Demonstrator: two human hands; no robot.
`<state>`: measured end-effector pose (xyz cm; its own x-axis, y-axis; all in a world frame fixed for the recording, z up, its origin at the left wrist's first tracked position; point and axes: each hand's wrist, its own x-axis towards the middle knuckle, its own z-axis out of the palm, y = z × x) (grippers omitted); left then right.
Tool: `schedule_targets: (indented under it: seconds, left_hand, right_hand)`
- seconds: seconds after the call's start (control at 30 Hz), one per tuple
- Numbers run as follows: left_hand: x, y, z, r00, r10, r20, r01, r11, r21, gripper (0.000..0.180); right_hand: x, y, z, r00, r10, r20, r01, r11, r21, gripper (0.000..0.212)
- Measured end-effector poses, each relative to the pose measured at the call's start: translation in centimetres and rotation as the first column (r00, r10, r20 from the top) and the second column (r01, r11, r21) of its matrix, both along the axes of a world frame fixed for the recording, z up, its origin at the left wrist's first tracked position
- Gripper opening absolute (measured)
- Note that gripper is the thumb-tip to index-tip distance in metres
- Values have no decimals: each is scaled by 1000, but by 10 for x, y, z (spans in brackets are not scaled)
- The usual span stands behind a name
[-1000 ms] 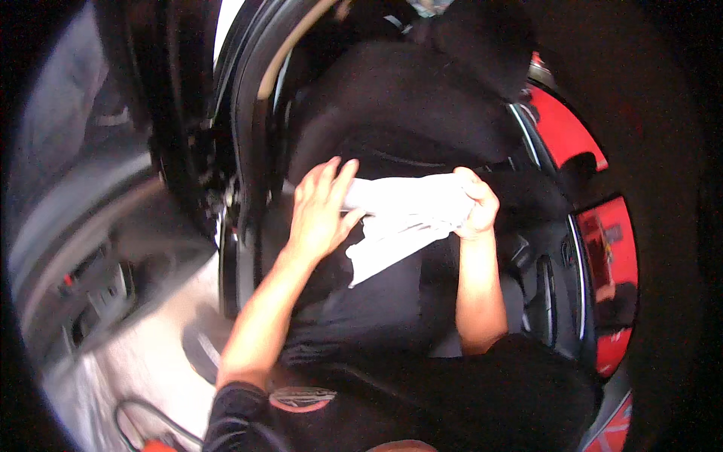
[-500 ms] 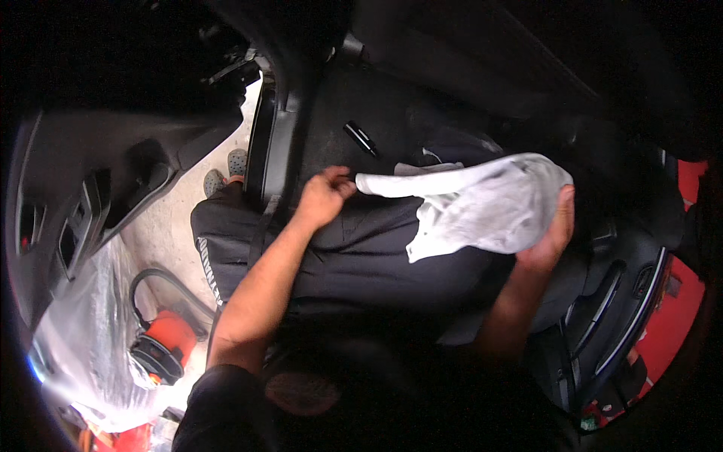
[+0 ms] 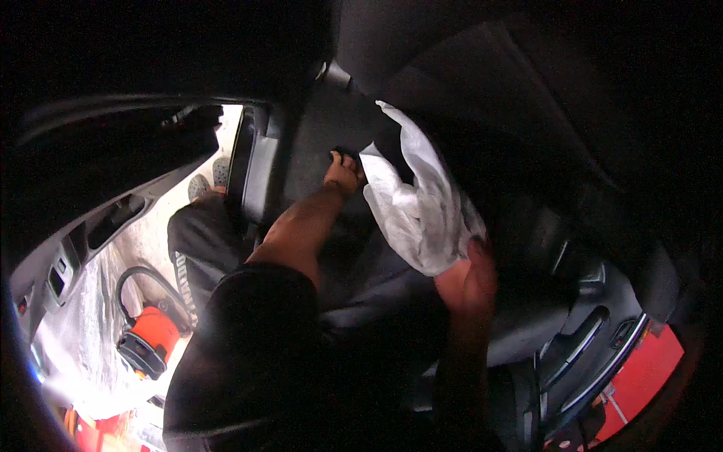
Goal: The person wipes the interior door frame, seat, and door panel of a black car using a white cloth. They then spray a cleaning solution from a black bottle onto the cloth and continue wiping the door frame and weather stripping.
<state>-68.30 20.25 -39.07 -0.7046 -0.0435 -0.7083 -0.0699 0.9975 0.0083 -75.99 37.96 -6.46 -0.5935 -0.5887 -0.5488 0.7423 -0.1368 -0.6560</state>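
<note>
My right hand grips a whitish-grey cloth by its lower end. The cloth hangs in loose folds, with two pointed ends spreading up and away from me. My left hand reaches forward to the dark car floor, its fingers bent round a small black cylinder. Most of that cylinder is hidden by the fingers and shadow. The left edge of the cloth lies close beside my left fingertips.
An open car door stands to the left. Beyond the sill are a red-and-black vacuum cleaner with a hose, clear plastic sheeting and clog-clad feet. A second door panel is at the lower right.
My left hand has left the cloth's end and moved forward onto the small black cylinder. My right hand has drawn the cloth leftward and nearer, turning it upward. The view has shifted too.
</note>
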Motion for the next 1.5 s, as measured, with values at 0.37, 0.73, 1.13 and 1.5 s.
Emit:
schedule_targets:
  seconds: [0.37,0.73,1.13,1.5]
  left_hand:
    - [97,-17,41,743,668,53,-634,675,376,51]
    - [222,-23,268,-71,996,53,-401,-77,913,30]
    - [317,-12,307,-363,932,-2,-481,-185,857,53]
    - [361,-20,319,-633,759,156,-412,-500,761,25]
  right_hand:
    - [7,-32,-2,999,52,16,-50,992,-115,50]
    - [25,-101,-27,997,-24,-69,13,988,-151,21]
    - [78,-284,-231,969,-225,-103,227,974,1,48]
    - [-32,-405,-255,894,99,-438,-40,989,143,79]
